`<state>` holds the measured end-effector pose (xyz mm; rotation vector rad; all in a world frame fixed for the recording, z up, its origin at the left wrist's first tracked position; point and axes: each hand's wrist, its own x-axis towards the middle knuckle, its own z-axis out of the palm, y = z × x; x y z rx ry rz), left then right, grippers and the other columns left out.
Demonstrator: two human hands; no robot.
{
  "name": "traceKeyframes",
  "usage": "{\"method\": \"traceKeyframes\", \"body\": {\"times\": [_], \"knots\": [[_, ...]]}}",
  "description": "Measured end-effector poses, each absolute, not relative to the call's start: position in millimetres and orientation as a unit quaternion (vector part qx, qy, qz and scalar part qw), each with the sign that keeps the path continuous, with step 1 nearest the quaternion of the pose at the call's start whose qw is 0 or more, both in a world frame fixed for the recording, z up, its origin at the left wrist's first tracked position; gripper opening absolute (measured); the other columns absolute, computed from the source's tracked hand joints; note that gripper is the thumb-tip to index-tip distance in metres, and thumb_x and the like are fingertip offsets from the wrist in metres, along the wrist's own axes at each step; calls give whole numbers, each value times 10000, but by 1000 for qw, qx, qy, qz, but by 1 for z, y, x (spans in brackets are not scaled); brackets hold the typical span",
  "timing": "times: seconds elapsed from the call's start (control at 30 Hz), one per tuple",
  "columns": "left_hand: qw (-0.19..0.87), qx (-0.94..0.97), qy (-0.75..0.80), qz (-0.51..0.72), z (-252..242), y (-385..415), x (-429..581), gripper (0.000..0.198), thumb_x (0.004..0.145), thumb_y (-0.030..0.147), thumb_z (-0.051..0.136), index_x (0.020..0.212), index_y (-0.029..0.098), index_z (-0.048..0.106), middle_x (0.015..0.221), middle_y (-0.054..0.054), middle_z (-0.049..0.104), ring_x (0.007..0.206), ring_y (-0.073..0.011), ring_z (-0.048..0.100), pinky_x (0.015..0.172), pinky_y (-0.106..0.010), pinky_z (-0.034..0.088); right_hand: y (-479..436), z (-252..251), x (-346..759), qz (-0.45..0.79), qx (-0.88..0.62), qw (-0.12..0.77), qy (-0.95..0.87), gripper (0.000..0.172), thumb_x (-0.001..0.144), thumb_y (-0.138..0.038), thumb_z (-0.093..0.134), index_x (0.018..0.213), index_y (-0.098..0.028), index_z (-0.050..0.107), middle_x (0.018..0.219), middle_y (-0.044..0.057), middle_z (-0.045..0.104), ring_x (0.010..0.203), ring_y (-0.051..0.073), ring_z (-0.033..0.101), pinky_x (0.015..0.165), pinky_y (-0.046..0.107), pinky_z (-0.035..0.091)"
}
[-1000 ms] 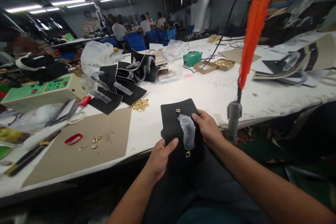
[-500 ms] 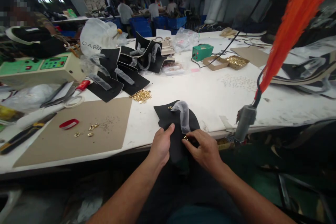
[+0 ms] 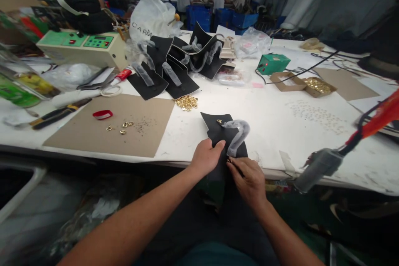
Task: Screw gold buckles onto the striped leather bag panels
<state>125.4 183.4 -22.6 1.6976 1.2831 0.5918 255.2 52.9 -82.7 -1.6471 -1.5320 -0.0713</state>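
A black panel with a handle wrapped in clear plastic lies partly over the table's front edge. My left hand grips the panel's left side, thumb on top. At the handle's lower end, my right hand pinches a small gold-coloured metal fitting, mostly covered by the fingers. Another gold fitting sits on the panel near the handle's upper end.
Left of the panel, a brown board carries several gold fittings and a red band. Beyond are a gold pile, stacked black panels and a green box. A grey tool hangs at right.
The view has turned left, so the table appears shifted right. The hanging tool is tilted more. Both hands still hold the panel and fitting at nearly the same spots.
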Motion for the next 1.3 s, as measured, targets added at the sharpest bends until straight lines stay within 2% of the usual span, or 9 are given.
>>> {"method": "traceKeyframes", "body": {"times": [0.1,0.23,0.43,0.63,0.87,1.03,1.1,1.2,1.3], "knots": [[370,756,509,180,-23,194,126,482,933,534,613,574,235,496,550,-5,524,617,-215,568,606,-320,343,58,-82,256,-7,-656,429,-620,190,1033,-235,626,1167,-222,760,1036,88,777,907,242,726,829,422,546],[336,790,494,135,-28,204,127,453,976,527,564,689,187,648,684,-88,681,707,-252,658,633,-323,393,65,-77,260,14,-643,414,-644,212,1040,-234,597,1168,-229,766,1027,88,772,892,242,716,822,414,553],[342,803,476,111,-31,214,130,433,968,497,595,750,146,724,749,-127,733,753,-270,686,672,-334,433,80,-65,289,44,-565,326,-756,215,1044,-197,576,1172,-226,746,989,74,755,856,229,675,740,367,512],[355,806,464,93,-31,222,134,388,947,462,611,772,139,736,754,-117,740,752,-254,687,660,-323,436,96,-54,316,9,-434,240,-868,289,1044,-112,497,1250,-181,687,980,97,738,807,223,615,700,370,462],[389,789,466,92,-29,224,134,345,923,461,627,781,155,699,726,-81,715,758,-244,683,632,-303,422,63,-66,318,45,-527,354,-771,376,1019,-171,640,1372,-299,644,1136,81,710,977,223,668,821,379,558],[403,787,458,90,-26,223,127,422,920,525,595,659,193,582,663,-46,652,683,-218,639,578,-292,368,57,-48,318,60,-625,460,-628,162,1012,-255,646,1138,-266,748,1036,55,727,915,210,705,796,352,585],[404,793,447,87,-23,221,122,470,913,565,584,615,208,519,631,-24,606,648,-203,609,556,-286,344,70,-37,321,44,-656,495,-568,139,1000,-308,655,1071,-246,757,1009,51,735,894,211,700,799,355,582],[408,796,439,86,-18,215,114,506,885,610,586,590,219,461,593,2,533,608,-183,556,533,-282,312,97,-27,328,80,-684,501,-524,244,970,-403,652,1089,-219,759,1055,70,742,911,221,700,806,364,585],[468,767,433,72,-11,202,103,461,865,596,598,633,211,495,603,17,530,601,-171,534,533,-274,318,126,-29,334,156,-693,463,-530,320,935,-455,646,1086,-200,767,1040,81,757,893,231,716,793,365,590]]}}
